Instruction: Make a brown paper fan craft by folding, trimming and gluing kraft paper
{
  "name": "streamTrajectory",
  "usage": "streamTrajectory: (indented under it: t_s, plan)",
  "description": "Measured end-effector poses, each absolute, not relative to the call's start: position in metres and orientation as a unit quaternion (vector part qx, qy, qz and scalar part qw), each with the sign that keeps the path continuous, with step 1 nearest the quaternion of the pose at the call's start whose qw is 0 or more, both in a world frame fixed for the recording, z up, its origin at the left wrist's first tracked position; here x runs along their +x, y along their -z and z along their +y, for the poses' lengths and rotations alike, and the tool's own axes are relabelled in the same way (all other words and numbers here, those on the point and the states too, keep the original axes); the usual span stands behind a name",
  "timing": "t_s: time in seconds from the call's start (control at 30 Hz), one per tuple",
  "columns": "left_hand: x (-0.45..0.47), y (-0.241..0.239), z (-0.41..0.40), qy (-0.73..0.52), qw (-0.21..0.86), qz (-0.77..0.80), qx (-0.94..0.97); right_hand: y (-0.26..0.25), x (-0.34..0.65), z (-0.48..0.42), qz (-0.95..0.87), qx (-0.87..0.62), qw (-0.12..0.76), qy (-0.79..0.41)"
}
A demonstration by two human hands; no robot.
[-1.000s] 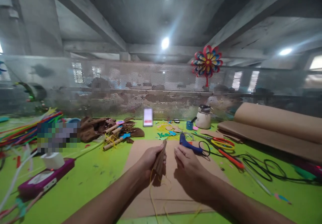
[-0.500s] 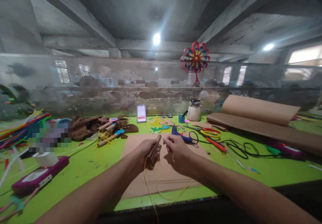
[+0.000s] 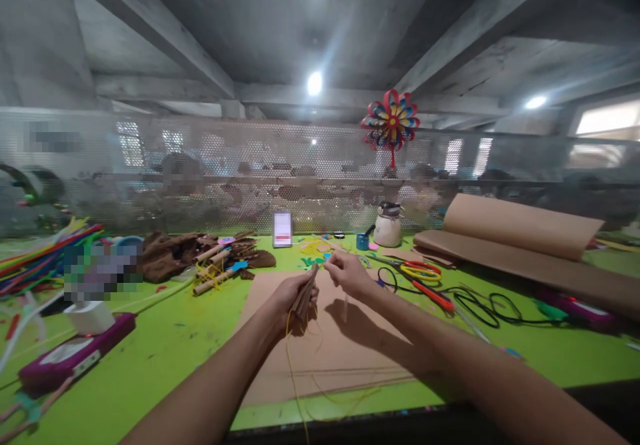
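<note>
My left hand is closed around a bundle of brown paper sticks, held upright above a brown cardboard sheet. A thin yellow string hangs down from the bundle. My right hand is raised just right of the bundle's top, with its fingers pinched on the yellow string. Both forearms reach in from the bottom edge.
The green table holds more brown sticks and brown scraps, coloured strips, a purple power strip, a phone, a white jar, scissors, black cable and rolled brown paper. A mesh screen stands behind.
My right hand has lifted and moved up beside the top of the stick bundle, drawing the string. My left hand keeps its hold on the sticks. The view shifted slightly.
</note>
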State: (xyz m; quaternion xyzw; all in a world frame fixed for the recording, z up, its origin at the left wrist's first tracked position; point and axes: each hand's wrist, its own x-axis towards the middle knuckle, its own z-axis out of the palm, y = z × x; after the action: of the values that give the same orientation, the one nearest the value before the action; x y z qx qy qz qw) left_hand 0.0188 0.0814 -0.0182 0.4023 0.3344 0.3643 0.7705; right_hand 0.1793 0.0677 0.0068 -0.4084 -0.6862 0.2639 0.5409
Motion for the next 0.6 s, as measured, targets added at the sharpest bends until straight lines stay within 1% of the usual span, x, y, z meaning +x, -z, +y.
streamTrajectory:
  t_s: [0.23, 0.6]
  plan:
    - [0.017, 0.025, 0.085, -0.364, 0.776, 0.331, 0.394, 0.005, 0.194, 0.064, -0.637, -0.408, 0.574, -0.314]
    - [0.019, 0.020, 0.080, -0.351, 0.781, 0.334, 0.394, 0.018, 0.193, 0.068, -0.611, -0.408, 0.596, -0.326]
